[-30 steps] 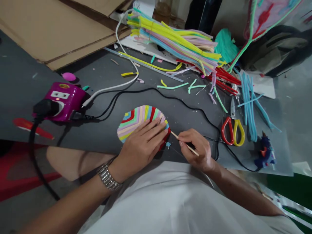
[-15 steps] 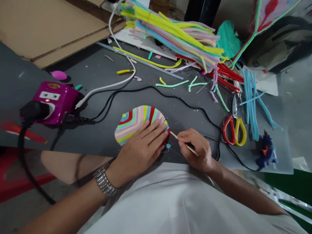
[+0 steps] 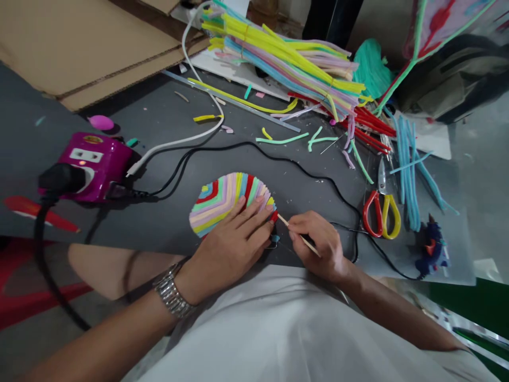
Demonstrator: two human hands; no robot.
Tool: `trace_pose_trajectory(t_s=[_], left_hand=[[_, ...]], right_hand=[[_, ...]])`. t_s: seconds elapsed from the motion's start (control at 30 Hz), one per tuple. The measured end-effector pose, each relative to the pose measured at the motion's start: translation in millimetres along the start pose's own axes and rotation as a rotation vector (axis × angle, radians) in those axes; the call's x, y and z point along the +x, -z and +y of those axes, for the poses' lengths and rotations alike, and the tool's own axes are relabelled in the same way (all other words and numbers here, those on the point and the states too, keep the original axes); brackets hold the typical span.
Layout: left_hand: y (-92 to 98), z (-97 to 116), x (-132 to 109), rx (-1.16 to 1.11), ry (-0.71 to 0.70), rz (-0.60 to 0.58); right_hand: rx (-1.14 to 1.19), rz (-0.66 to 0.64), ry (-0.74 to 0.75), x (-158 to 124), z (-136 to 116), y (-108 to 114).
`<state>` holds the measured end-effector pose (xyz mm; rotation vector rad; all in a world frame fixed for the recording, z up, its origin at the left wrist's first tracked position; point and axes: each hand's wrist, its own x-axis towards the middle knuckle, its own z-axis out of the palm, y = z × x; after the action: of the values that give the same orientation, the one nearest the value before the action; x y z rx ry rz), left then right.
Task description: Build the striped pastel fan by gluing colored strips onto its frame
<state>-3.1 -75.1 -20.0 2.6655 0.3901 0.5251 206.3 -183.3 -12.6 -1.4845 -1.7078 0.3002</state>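
Dim, flat indoor light spreads over your gray work mat (image 3: 159,223) from no clear source. Soft shadows gather beneath your left hand (image 3: 228,246) and right hand (image 3: 318,244), and a darker patch sits beside the pink ball (image 3: 101,123). Wide-angle distortion bends the cardboard (image 3: 79,48) and your white shirt (image 3: 278,329) toward the frame's edges. Detail stays slightly soft throughout, with a faint sheen at the mat's right corner.
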Motion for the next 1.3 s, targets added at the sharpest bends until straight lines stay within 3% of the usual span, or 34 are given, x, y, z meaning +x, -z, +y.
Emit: trace_pose_trajectory(t_s=[0.17,0.27,0.4,0.63,0.87,0.97,1.13,1.2,1.3], left_hand=[[2.0,0.3,1.3,0.027,-0.002,-0.009],[3.2,0.0,1.5,0.041,-0.015,-0.013],[1.2,-1.3,-0.6,0.034,-0.021,-0.015],[-4.5,-2.5,-2.9,0.008,0.0,-0.007],[-5.0,-2.7,-2.3,0.011,-0.013,0.032],[-4.9,-2.6,-2.6,-0.019,-0.005,0.043],[-5.1,-2.2,-1.1,0.0,-0.019,0.056],[-5.6,-2.1,-0.9,0.004,-0.026,0.068],[-6.6,-2.1,-1.7,0.01,-0.026,0.087]], right_hand=[[0.224,0.076,-0.387,5.4,-2.5,8.3],[0.322,0.087,-0.437,10.0,-0.7,11.9],[0.206,0.102,-0.361,12.7,1.3,7.9],[-0.101,0.039,0.071,17.8,5.9,-4.6],[-0.178,-0.016,0.211,19.5,7.3,-10.5],[-0.215,0.006,0.199,21.3,7.9,-16.3],[-0.04,0.114,-0.122,20.4,8.8,-20.6],[0.006,0.133,-0.126,18.5,9.5,-20.6],[-0.059,0.087,-0.017,18.0,10.7,-21.1]])
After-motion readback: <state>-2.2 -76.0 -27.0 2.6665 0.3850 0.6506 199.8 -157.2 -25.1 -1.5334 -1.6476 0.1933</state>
